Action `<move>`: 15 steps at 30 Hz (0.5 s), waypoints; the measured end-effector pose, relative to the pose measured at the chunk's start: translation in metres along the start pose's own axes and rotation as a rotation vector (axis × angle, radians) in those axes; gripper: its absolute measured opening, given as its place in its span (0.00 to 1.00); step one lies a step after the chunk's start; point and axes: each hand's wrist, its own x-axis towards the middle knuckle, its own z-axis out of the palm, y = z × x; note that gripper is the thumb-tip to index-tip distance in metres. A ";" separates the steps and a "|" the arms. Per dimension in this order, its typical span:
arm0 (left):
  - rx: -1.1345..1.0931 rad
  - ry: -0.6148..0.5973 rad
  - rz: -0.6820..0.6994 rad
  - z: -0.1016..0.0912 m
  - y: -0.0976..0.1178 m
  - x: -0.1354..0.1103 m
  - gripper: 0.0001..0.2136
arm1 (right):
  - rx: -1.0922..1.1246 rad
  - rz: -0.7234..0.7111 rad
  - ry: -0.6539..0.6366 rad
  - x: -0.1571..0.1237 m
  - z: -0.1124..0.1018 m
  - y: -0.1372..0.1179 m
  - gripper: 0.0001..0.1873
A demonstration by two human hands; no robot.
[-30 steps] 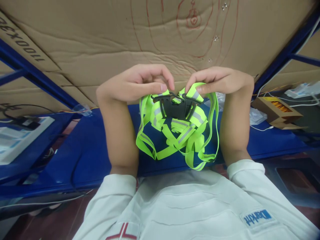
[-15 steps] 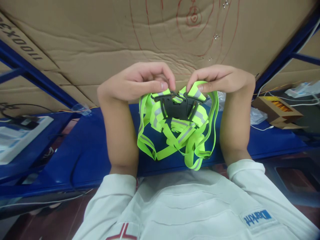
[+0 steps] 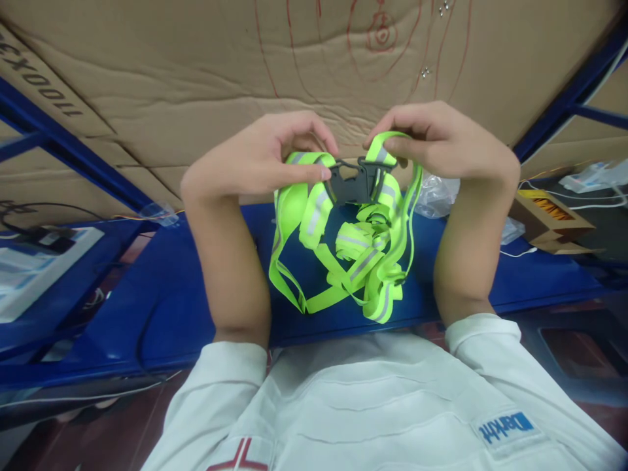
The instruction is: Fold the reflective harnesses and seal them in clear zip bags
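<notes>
A neon yellow-green reflective strap (image 3: 314, 219) with a grey stripe lies in loose loops on the blue table (image 3: 181, 281). Its black side-release buckle (image 3: 354, 183) is raised above the tangle, with its two halves joined. At the buckle's left end my left hand (image 3: 289, 154) is closed, thumb against the buckle's edge and fingers curled behind. My right hand (image 3: 417, 139) pinches the strap just above the buckle's right end. Part of the fingers of each hand is hidden behind the strap.
Behind the hands stands a large cardboard sheet (image 3: 196, 85) with red drawn lines. To the right are clear plastic bags (image 3: 436, 196) and an open cardboard box (image 3: 552, 219). A white and blue box (image 3: 44, 268) and black cables lie at left; blue frame posts (image 3: 73, 150) rise on both sides.
Both hands have lifted a little, the right one also outward. The buckle has risen and tilted, and the strap loops on the right are pulled up with it.
</notes>
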 end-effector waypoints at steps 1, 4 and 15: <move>0.077 0.061 -0.011 0.003 -0.002 0.003 0.13 | -0.110 0.010 0.086 0.001 0.003 -0.003 0.09; 0.275 0.336 0.018 0.017 -0.006 0.017 0.11 | -0.290 0.014 0.240 0.004 0.009 -0.010 0.13; 0.529 0.863 0.339 0.051 0.012 0.029 0.14 | 0.051 -0.029 0.482 0.004 0.015 -0.013 0.14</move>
